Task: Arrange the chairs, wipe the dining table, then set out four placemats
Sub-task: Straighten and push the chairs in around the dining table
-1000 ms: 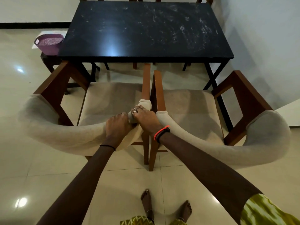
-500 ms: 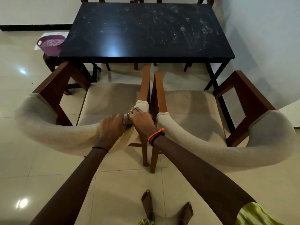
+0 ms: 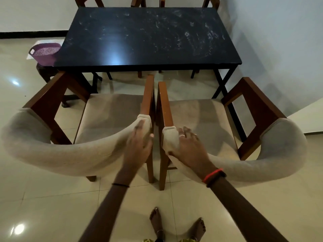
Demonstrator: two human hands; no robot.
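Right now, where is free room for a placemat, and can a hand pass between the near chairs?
The table top is bare from edge to edge, though smeared. Between the left chair and right chair is only a narrow slit, crowded by the left hand and right hand.

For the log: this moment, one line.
phase chairs | left hand rests on left chair | right hand grips right chair | table smudged

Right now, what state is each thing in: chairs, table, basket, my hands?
left chair: pulled out, seat bare
right chair: pulled out, narrowly apart from it
dining table: smeared white, no placemats
purple basket: upright beside the table
left hand: on left chair's backrest, blurred
right hand: grips right chair's backrest
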